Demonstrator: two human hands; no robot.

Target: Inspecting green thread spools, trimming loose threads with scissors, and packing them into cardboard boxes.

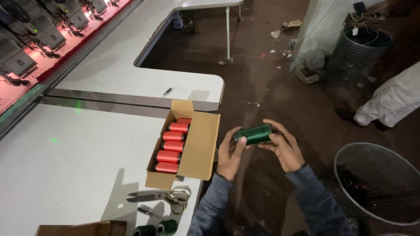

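Observation:
I hold a dark green thread spool (pixel 253 133) sideways between both hands, over the brown floor just off the table's edge. My left hand (pixel 229 154) grips its left end with the thumb on top. My right hand (pixel 283 146) wraps its right end from behind. To the left, an open cardboard box (pixel 199 148) lies on the white table (pixel 74 166), holding a row of several orange-red thread spools (pixel 171 147).
Scissors (pixel 164 196), a small clipper (pixel 148 211) and two green spools (pixel 156 228) lie near the table's front edge, beside another cardboard box (pixel 81 228). Wire mesh bins stand at right (pixel 376 183) and far right (pixel 356 54). Another person's leg (pixel 389 102) is at the right edge. Embroidery machine heads (pixel 30 39) line the far left.

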